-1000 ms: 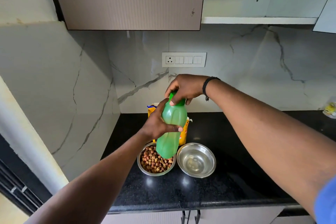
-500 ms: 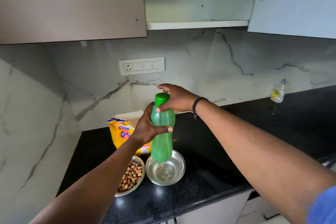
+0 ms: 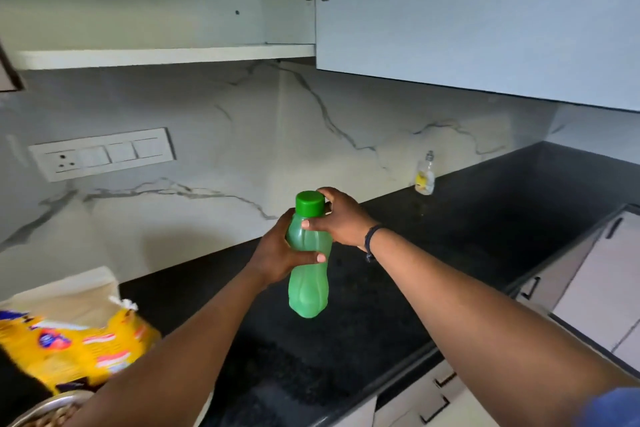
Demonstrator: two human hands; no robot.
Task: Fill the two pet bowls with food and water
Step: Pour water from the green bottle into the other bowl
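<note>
One green bottle [image 3: 307,274], two hands.

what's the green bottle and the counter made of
Green bottle: looks like translucent, matte plastic, since light glows through its body; the cap is opaque, glossier plastic. Counter: probably polished black granite or similar stone, dark, speckled and faintly reflective.

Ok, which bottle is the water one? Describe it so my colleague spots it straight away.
Start at the black countertop below the marble wall. Above its middle, both hands hold a translucent green bottle with a darker green cap: left hand round the body, right hand at the cap. The small clear bottle by the wall is yellow-labelled.
</note>
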